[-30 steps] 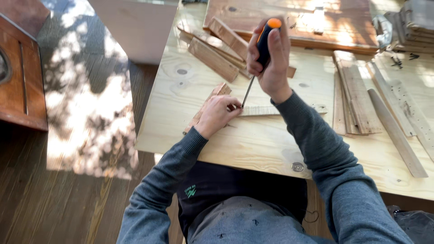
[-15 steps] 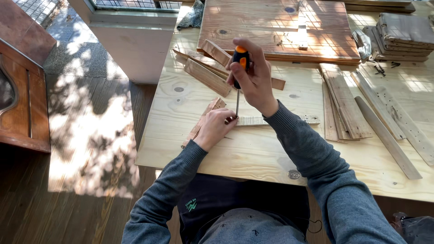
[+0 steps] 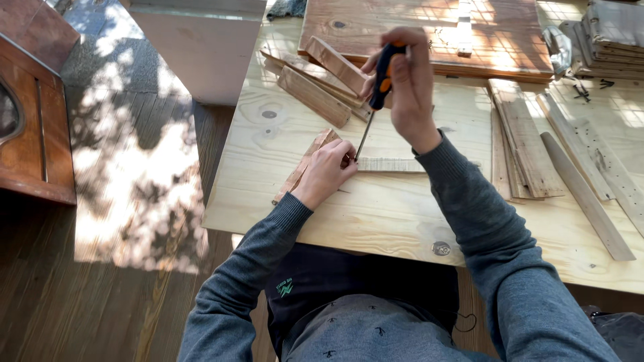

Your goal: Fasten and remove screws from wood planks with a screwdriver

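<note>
a pale pine counter (image 3: 282, 144) with knots stands on a dark plank deck dappled with sun. the right hand (image 3: 406, 80) is closed around a black-and-orange screwdriver (image 3: 381, 75), its thin shaft slanting down to a light wood strip (image 3: 392, 164) that the left hand (image 3: 327, 171) pins flat, fingers curled on its end. rough brown slats (image 3: 315, 94) lie just behind, weathered boards (image 3: 520, 137) to the right.

A single head-worn view looks steeply down — close over the person's arms — at the pale wooden table (image 3: 282, 201) filling the frame's right.

Black-orange screwdriver (image 3: 380, 84), pale wooden table (image 3: 376, 214)
</note>
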